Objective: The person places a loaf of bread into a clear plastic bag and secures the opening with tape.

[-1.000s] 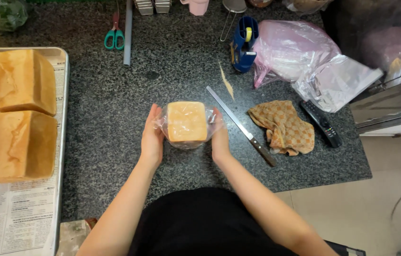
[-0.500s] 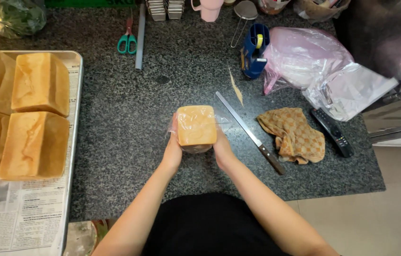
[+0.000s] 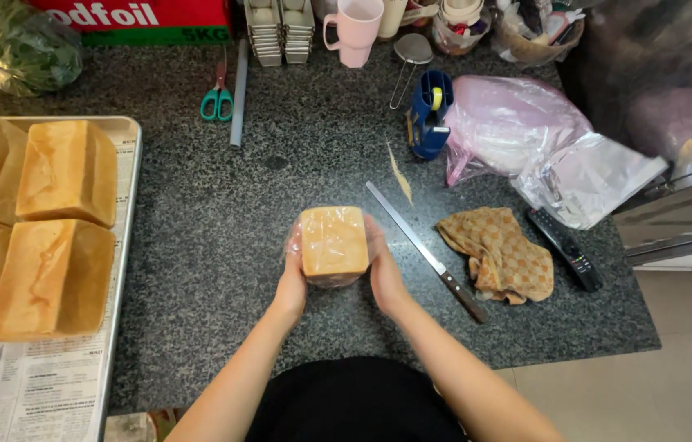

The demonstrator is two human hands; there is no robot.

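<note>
Left hand (image 3: 291, 282) and right hand (image 3: 384, 274) clasp bagged bread loaf (image 3: 333, 242) between them, grip holding loaf; bread knife (image 3: 425, 250) just right of loaf on table (image 3: 199, 245).

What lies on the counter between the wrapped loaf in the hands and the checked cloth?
A long bread knife lies slantwise between the wrapped loaf and the checked cloth, just past the right hand, in the head view.

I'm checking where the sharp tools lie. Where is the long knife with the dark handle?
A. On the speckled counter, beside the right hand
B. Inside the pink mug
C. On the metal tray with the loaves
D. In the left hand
A: the long knife with the dark handle lies flat on the speckled counter, between the right hand and the checked brown cloth.
</note>
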